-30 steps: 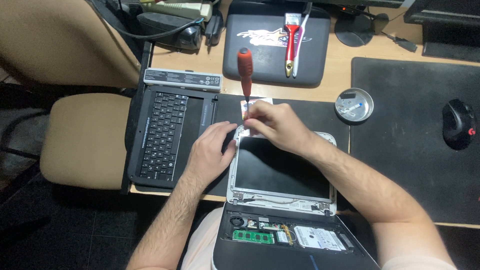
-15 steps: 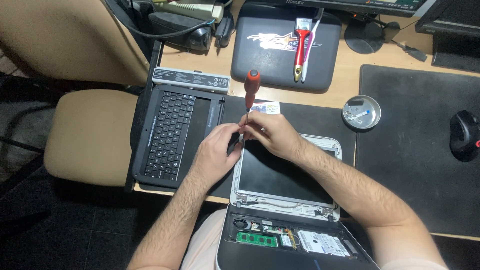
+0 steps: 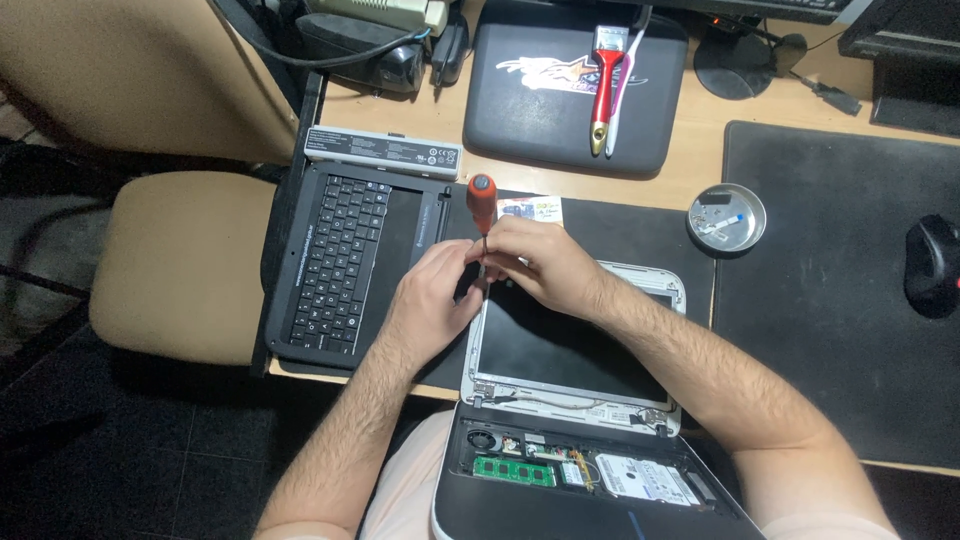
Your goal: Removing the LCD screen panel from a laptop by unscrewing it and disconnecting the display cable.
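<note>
Bare, hairy forearms, no rings or watch, pale pink short sleeves at the frame's bottom edge.

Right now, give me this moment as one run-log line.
right hand: grip on red-handled screwdriver | left hand: beside its shaft | tip: top-left corner of laptop screen panel | detached keyboard: left

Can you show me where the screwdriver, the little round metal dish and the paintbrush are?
screwdriver (image 3: 481,196): head view, on its red handle.
round metal dish (image 3: 742,200): head view, on its rim.
paintbrush (image 3: 603,85): head view, on its red handle.
</note>
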